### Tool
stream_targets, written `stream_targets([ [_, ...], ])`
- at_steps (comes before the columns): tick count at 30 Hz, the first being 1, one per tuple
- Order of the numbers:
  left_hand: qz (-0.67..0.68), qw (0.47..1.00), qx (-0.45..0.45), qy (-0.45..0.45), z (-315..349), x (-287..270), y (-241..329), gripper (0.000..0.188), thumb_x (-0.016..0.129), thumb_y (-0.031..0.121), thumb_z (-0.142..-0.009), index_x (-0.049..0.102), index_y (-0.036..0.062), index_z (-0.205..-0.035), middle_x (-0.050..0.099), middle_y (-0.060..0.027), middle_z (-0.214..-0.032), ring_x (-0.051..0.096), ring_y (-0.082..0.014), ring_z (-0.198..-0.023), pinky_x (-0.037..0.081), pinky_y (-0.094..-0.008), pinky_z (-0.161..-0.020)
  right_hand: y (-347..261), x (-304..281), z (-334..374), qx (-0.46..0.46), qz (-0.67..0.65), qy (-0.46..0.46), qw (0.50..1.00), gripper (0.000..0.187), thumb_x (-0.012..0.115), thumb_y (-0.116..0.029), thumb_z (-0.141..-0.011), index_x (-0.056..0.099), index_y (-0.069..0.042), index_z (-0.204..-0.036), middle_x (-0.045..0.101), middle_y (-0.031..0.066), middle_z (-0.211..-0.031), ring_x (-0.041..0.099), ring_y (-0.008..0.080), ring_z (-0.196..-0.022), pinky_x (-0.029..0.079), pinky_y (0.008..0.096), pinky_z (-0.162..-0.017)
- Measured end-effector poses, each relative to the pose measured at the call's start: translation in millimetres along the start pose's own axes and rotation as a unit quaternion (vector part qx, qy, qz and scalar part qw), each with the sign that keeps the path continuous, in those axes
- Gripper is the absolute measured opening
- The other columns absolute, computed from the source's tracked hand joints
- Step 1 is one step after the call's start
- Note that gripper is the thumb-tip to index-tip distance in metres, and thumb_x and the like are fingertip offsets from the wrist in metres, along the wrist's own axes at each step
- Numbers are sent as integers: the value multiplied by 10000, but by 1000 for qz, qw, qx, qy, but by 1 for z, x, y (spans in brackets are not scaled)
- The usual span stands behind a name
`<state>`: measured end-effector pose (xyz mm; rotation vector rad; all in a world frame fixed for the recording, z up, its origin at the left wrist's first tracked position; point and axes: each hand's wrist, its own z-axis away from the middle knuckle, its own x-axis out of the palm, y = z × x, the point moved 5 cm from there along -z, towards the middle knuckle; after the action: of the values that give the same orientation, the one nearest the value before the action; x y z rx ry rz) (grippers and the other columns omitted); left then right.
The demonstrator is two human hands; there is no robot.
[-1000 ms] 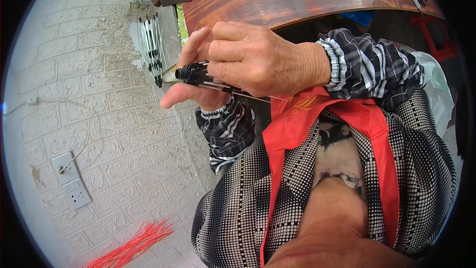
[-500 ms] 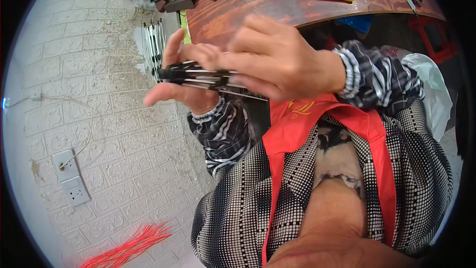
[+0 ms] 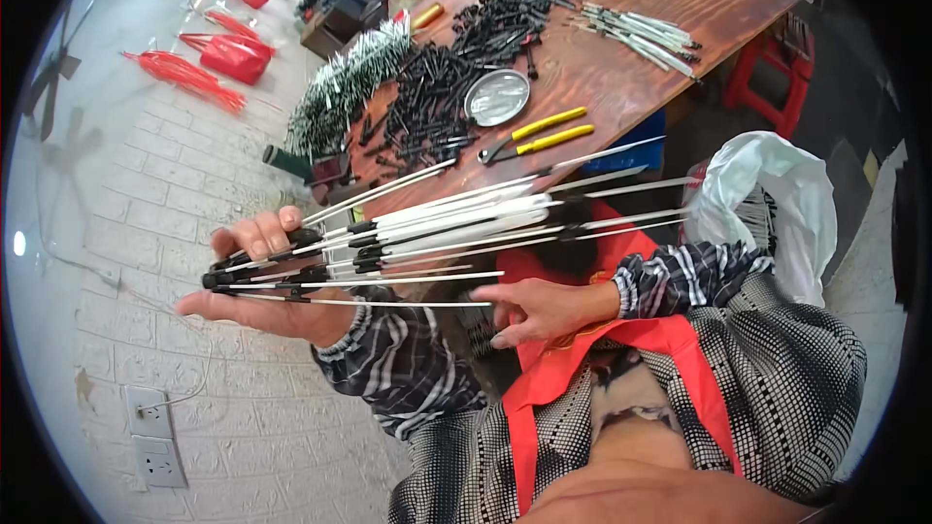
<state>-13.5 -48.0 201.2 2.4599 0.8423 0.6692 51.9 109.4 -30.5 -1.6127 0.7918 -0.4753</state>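
Note:
My left hand (image 3: 275,311) is wrapped round the black hub end of a folding umbrella frame (image 3: 456,218), its thumb lying along the underside. Thin white ribs with black joints fan out from the hub to the right, round a thicker white middle part. Below the ribs is my right hand (image 3: 558,309), holding nothing, with thumb and forefinger apart. Its forefinger is close to the tip of the lowest rib; whether they touch I cannot tell.
Pliers with yellow handles (image 3: 539,136), a round metal dish (image 3: 497,98), heaped black parts (image 3: 432,102) and white rods (image 3: 646,34) lie on the wooden table (image 3: 582,68). A white plastic bag (image 3: 777,184) stands at right, near a red stool (image 3: 777,68). A brick-patterned wall (image 3: 184,330) runs along the left.
The view has tilted up, showing more table. The umbrella frame, a blurred bundle between both hands before, now has its ribs spread out. My right hand has come off it, down and right.

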Motion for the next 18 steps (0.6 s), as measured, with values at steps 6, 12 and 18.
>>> stream_targets([
  [6,50,963,51,259,48,-34,-57,753,358,708,-883,662,33,-1018,592,-99,-731,579,-275,-746,480,-505,-810,-69,-55,-1,-151,78,147,974,584,735,-122,-806,463,27,-1301,652,82,-962,629,115,-771,514,248,-654],
  [12,139,896,-86,413,120,-33,-128,568,468,539,-924,634,4,-1021,646,-139,-935,603,-329,-951,472,-526,-901,-67,-116,5,-189,-46,235,952,493,731,-116,-771,520,10,-1199,639,39,-1001,617,114,-781,484,237,-645],
  [18,65,889,-257,372,223,-28,-155,630,580,467,-888,490,-32,-1261,570,-167,-1211,520,-287,-1158,401,-455,-1018,-49,-124,-8,-80,-181,170,965,395,700,-128,-804,552,6,-1145,647,36,-853,588,68,-624,432,200,-480],
])
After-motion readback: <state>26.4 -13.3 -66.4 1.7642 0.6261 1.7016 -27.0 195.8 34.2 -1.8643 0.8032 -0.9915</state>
